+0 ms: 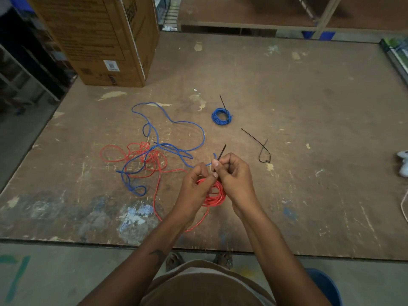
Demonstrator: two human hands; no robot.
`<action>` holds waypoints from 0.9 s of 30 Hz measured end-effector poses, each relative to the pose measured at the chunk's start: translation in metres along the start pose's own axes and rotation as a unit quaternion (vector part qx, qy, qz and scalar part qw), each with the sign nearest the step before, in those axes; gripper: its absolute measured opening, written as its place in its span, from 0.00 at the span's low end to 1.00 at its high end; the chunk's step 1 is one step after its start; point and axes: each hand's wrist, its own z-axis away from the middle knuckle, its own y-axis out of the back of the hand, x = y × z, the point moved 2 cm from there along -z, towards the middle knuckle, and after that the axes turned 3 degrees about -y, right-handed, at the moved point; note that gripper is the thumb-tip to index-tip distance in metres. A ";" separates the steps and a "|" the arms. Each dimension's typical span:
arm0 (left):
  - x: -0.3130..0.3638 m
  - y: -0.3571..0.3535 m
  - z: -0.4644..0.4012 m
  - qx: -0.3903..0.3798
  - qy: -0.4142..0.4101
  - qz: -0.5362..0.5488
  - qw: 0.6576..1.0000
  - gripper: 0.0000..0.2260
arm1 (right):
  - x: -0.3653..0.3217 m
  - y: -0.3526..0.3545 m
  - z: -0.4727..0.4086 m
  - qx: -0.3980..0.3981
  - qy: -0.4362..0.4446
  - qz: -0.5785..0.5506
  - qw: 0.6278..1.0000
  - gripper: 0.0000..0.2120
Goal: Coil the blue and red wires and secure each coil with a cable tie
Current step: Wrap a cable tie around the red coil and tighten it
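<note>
A workshop or a storage room is shown. The desk (287,107) is a big sheet of worn plywood; it is covered with scratches, chipped spots and old stains of blue and white paint near its front edge. A large cardboard box (103,40) with printed labels is placed at the far left corner of the desk. Behind the far edge, rough shelves (254,16) made of wood and metal are seen. A bare concrete floor (33,272) with green paint marks is seen below the front edge. Loose wires (159,151) and black cable ties (262,151) are spread on the desk.
</note>
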 end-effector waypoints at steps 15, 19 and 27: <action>-0.011 0.027 -0.017 -0.052 -0.030 -0.184 0.981 0.04 | -0.020 0.037 -0.019 -0.122 -0.070 0.025 0.990 0.06; 0.014 0.020 -0.035 -0.051 -0.132 -0.324 0.936 0.06 | -0.022 0.041 -0.026 -0.183 -0.068 0.027 0.980 0.10; 0.013 -0.003 -0.099 -0.099 -0.155 -0.372 0.910 0.09 | -0.034 0.057 -0.061 -0.166 -0.065 0.046 0.983 0.08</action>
